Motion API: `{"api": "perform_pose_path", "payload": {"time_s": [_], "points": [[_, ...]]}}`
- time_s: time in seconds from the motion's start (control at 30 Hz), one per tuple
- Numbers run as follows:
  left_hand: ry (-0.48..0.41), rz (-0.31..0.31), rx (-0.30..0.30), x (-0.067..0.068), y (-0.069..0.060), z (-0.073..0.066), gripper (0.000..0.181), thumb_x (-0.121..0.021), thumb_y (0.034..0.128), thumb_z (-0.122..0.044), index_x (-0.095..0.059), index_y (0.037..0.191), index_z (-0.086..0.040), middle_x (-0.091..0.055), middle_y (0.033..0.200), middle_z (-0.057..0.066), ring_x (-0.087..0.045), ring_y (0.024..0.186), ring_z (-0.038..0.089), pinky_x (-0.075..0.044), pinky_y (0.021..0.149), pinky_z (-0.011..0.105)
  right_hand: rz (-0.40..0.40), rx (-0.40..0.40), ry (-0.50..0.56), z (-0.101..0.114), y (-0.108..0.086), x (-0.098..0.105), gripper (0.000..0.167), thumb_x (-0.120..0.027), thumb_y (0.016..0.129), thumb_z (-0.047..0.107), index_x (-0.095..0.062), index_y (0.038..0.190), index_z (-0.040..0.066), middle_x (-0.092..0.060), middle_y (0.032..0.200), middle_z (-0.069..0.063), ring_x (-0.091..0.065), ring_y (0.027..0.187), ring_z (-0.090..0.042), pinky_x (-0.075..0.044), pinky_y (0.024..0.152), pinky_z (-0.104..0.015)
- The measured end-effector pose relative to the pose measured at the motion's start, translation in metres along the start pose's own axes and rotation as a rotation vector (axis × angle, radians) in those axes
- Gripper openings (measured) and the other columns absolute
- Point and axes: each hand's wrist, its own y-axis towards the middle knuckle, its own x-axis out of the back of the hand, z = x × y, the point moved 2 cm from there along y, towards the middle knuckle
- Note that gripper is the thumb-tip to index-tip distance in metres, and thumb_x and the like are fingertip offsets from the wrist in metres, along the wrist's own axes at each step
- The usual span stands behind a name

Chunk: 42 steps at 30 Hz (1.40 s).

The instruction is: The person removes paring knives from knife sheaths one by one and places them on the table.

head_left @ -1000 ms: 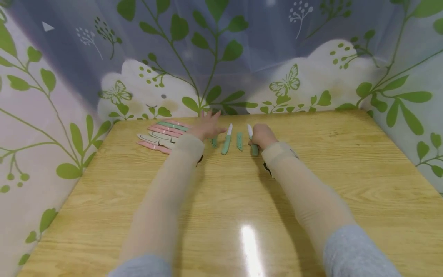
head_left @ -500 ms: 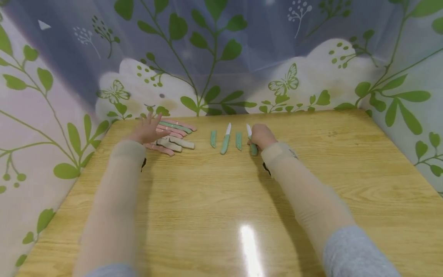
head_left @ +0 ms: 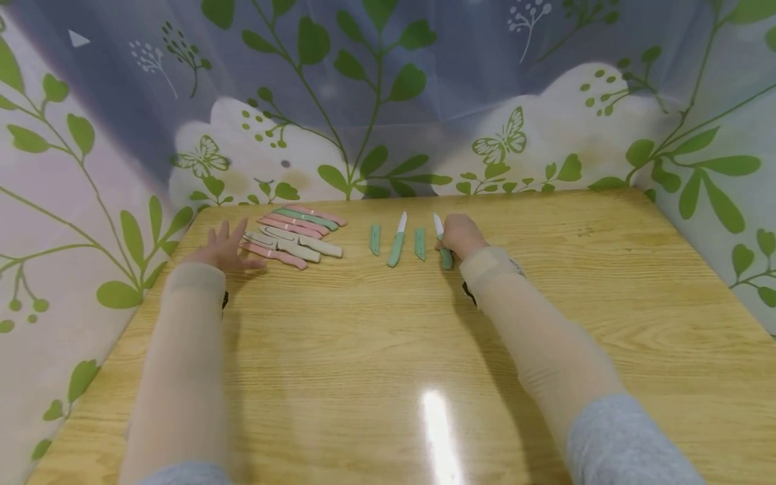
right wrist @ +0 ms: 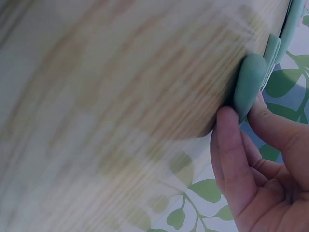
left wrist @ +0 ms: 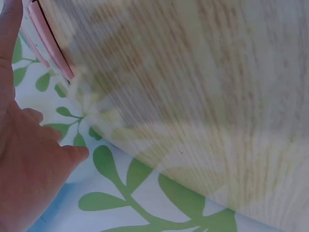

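My right hand (head_left: 463, 236) pinches the green handle of a paring knife (head_left: 446, 259) at the back of the table, its white blade pointing away from me. The right wrist view shows thumb and fingers on either side of that handle. To its left lie a green sheath (head_left: 419, 244), a second green paring knife (head_left: 396, 249) with a bare blade, and another green sheath (head_left: 375, 240). My left hand (head_left: 219, 252), fingers spread, is at the left end of a group of sheathed knives; whether it touches them is unclear. Nearest it are a pink knife (head_left: 285, 256) and a cream knife (head_left: 303, 251).
Another cream knife (head_left: 326, 248), pink knives (head_left: 309, 228) and a green knife (head_left: 321, 220) lie behind in that group. A leaf-patterned curtain (head_left: 388, 135) hangs along the back edge of the wooden table (head_left: 364, 350).
My left hand has moved left from above the left green sheath, across the group of knives to their left end. The right hand stays on the paring knife's handle.
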Motion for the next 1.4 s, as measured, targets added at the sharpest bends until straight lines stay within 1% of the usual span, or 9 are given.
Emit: {"api": "perform_pose_path", "payload": {"time_s": [0.2,0.37,0.6,0.73,0.83,0.97,1.17,1.3,1.4], "points": [[0.002,0.032,-0.031,-0.006,-0.004,-0.001,0.108,-0.060,0.0919,-0.050,0.017,0.151,-0.004,0.022,0.151,0.034,0.017,0.137,0.058,-0.001,0.104,0.077,0.007,-0.002,0.032,-0.001,0.000,0.000,0.023,-0.072,0.088,0.016,-0.068,0.090,-0.007,-0.061,0.079,-0.011,-0.049,0.057,-0.013,-0.042,0.053,-0.021],[0.051,0.071,-0.057,-0.010,0.001,-0.005,0.094,-0.055,0.0969,-0.042,0.004,0.151,0.006,0.014,0.152,0.038,0.010,0.138,0.058,-0.005,0.108,0.074,0.008,0.004,0.024,0.000,-0.002,0.001,0.024,-0.072,0.089,0.018,-0.067,0.093,-0.006,-0.066,0.092,-0.016,-0.053,0.067,-0.017,-0.047,0.062,-0.024],[0.092,0.157,-0.008,-0.010,0.013,0.008,0.089,-0.041,0.0987,-0.056,0.005,0.154,-0.004,0.013,0.156,0.029,0.010,0.140,0.053,-0.002,0.107,0.074,-0.016,0.025,0.020,0.003,-0.006,0.004,0.025,-0.071,0.089,0.015,-0.067,0.098,-0.008,-0.068,0.101,-0.022,-0.055,0.076,-0.022,-0.052,0.079,-0.034],[0.045,0.134,-0.088,-0.008,0.017,0.020,0.089,-0.043,0.0969,-0.058,-0.003,0.155,-0.004,-0.001,0.156,0.031,0.001,0.141,0.054,-0.005,0.109,0.072,-0.018,0.022,0.016,0.004,-0.006,0.006,0.026,-0.071,0.090,0.016,-0.067,0.097,-0.009,-0.068,0.103,-0.022,-0.055,0.080,-0.023,-0.052,0.085,-0.037],[0.017,0.052,-0.149,-0.006,0.014,0.019,0.078,-0.055,0.0964,-0.046,-0.026,0.149,0.004,-0.028,0.149,0.035,-0.024,0.136,0.054,-0.023,0.108,0.067,-0.019,0.019,0.017,0.004,-0.006,0.006,0.026,-0.071,0.090,0.017,-0.067,0.096,-0.008,-0.067,0.099,-0.020,-0.054,0.078,-0.022,-0.051,0.079,-0.033],[0.004,-0.039,-0.164,-0.005,0.007,0.013,0.051,-0.064,0.0929,-0.030,-0.054,0.126,0.007,-0.055,0.126,0.030,-0.054,0.113,0.045,-0.045,0.092,0.057,-0.013,0.012,0.047,0.002,-0.006,0.005,0.024,-0.071,0.089,0.017,-0.067,0.092,-0.006,-0.064,0.084,-0.014,-0.052,0.065,-0.017,-0.047,0.063,-0.027],[0.000,-0.015,-0.140,-0.007,0.003,0.007,0.034,-0.066,0.0917,-0.033,-0.065,0.109,-0.005,-0.064,0.108,0.014,-0.057,0.094,0.027,-0.048,0.077,0.040,0.008,-0.015,0.077,-0.002,-0.003,0.001,0.023,-0.072,0.089,0.017,-0.067,0.089,-0.006,-0.057,0.069,-0.008,-0.048,0.050,-0.011,-0.043,0.049,-0.021],[0.016,0.006,-0.159,-0.005,-0.003,0.003,0.029,-0.068,0.0909,-0.028,-0.063,0.103,-0.002,-0.063,0.101,0.014,-0.055,0.088,0.026,-0.046,0.075,0.038,-0.008,-0.006,0.067,-0.003,-0.004,-0.001,0.023,-0.072,0.088,0.017,-0.067,0.087,-0.006,-0.056,0.065,-0.007,-0.048,0.048,-0.011,-0.043,0.049,-0.021],[0.018,0.048,-0.128,-0.004,-0.007,0.003,0.030,-0.067,0.0912,-0.030,-0.061,0.101,-0.002,-0.060,0.096,0.012,-0.051,0.084,0.024,-0.044,0.071,0.036,-0.025,0.002,0.065,-0.005,-0.005,-0.002,0.023,-0.074,0.087,0.017,-0.067,0.083,-0.005,-0.056,0.061,-0.005,-0.048,0.046,-0.010,-0.043,0.048,-0.022]]}}
